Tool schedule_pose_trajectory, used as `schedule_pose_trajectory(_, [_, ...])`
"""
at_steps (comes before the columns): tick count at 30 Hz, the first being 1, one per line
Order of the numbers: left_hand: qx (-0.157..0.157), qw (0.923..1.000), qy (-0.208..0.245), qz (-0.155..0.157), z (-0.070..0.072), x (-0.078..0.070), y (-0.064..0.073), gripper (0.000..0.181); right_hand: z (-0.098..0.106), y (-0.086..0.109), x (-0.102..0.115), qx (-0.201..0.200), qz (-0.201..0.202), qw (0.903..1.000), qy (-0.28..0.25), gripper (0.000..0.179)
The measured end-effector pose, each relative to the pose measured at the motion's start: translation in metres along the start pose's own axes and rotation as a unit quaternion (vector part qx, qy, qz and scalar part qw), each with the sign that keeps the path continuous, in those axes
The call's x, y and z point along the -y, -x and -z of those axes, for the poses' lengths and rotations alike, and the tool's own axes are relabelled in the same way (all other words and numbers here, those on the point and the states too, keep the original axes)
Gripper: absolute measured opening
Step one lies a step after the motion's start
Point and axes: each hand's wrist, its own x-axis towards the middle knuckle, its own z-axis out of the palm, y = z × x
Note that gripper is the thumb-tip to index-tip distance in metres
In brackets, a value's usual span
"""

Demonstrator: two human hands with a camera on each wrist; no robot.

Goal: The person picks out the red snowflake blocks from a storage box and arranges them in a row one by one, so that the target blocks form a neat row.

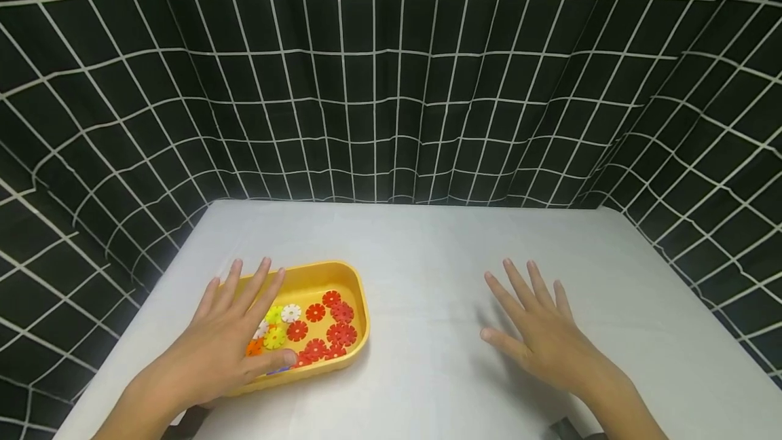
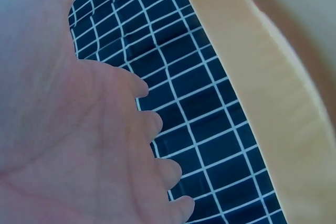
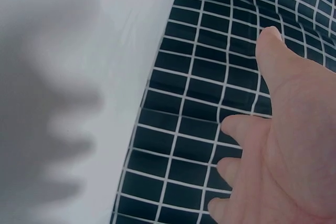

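My left hand, fingers straight and spread, hovers over the left part of a yellow tray in the head view. Inside the tray lie red notched discs, with white, yellow and orange ones beside them. A bit of blue shows by the thumb; the hand hides the tray's left part. The left wrist view shows the palm beside the tray's wall. Over the white table, right of the tray, my right hand is spread with nothing in it; its palm fills the right wrist view's right side.
A white table lies under both hands. Black cloth with a white grid hangs behind it and at both sides. The right hand casts a shadow on the tabletop. Dark wrist straps show at the lower edge.
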Motion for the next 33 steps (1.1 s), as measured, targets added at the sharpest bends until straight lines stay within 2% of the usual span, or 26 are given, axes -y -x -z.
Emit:
schedule_pose_trajectory(8, [0.004, 0.9994, 0.033, 0.009, -0.002, 0.018, 0.003, 0.101, 0.000, 0.000, 0.002, 0.010, -0.004, 0.9999, -0.012, 0.075])
schedule_pose_trajectory(12, [0.005, 0.9976, 0.061, 0.033, -0.005, 0.033, 0.002, 0.096, 0.000, -0.004, 0.004, 0.010, 0.004, 0.9998, -0.014, 0.075])
schedule_pose_trajectory(16, [-0.001, 0.9952, 0.070, 0.068, -0.007, 0.046, 0.003, 0.093, 0.000, -0.007, 0.007, 0.012, 0.014, 0.9997, -0.018, 0.075])
schedule_pose_trajectory(22, [-0.018, 0.9871, 0.113, 0.112, -0.016, 0.063, 0.011, 0.091, -0.003, -0.013, 0.007, 0.018, 0.031, 0.9994, 0.004, 0.075])
schedule_pose_trajectory(28, [-0.032, 0.9791, 0.158, 0.124, -0.029, 0.072, 0.010, 0.085, -0.008, -0.020, 0.013, 0.011, 0.061, 0.9978, 0.023, 0.061])
schedule_pose_trajectory(33, [-0.044, 0.9706, 0.192, 0.139, -0.037, 0.072, 0.009, 0.077, -0.010, -0.029, 0.025, 0.015, 0.100, 0.9944, 0.030, 0.047])
